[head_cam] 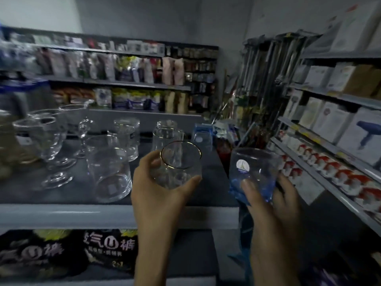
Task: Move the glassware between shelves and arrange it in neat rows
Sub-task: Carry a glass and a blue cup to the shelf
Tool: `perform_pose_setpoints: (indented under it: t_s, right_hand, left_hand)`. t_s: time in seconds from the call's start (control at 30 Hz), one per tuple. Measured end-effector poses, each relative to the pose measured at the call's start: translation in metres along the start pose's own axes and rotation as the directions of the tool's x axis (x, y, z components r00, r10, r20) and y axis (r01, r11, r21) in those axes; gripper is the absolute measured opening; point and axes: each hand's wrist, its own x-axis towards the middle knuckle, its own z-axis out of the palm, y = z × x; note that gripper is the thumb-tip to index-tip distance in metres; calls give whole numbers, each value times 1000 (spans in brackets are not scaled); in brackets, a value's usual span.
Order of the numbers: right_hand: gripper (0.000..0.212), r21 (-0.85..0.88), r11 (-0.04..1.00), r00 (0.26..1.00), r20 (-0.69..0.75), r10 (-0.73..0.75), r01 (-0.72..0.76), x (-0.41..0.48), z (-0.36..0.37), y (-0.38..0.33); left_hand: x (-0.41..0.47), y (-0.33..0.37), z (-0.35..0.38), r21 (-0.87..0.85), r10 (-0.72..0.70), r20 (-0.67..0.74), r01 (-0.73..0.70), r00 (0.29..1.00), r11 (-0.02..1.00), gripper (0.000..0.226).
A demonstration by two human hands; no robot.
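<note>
Holding two glasses above the shelf [61, 213] front edge.
A gold-rimmed glass [179, 166] is clasped in the left hand [162, 193], a blue glass [253, 172] in the right hand [272, 205]; glassware behind is only loosely rowed.

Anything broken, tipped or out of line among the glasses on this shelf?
Nothing looks broken or tipped. The glasses on the shelf stand upright but loosely scattered, not in rows: stemmed glasses left, a clear tumbler forward. The left hand holds a gold-rimmed glass; the right hand holds a blue glass.
</note>
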Motion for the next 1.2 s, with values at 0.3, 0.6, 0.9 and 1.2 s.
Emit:
perform_pose_setpoints:
  t_s: [0.3, 0.6, 0.9, 1.2]
  right_hand:
    - [56, 17, 997, 994, 71, 80, -81, 10, 24, 10]
    - [68, 28, 995, 993, 77, 92, -94, 20, 40, 16]
    - [74, 0, 996, 993, 85, 84, -84, 26, 36, 26]
    - [74, 4, 995, 983, 159, 97, -99, 30, 30, 32]
  left_hand:
    - [9, 2, 3, 214, -5, -175, 43, 985, 976, 84]
    - [29, 4, 11, 268, 9, -185, 41, 983, 963, 78]
    - [26, -1, 12, 375, 23, -169, 42, 985, 926, 88]
    - [10, 13, 9, 456, 153, -205, -44, 967, 889, 84]
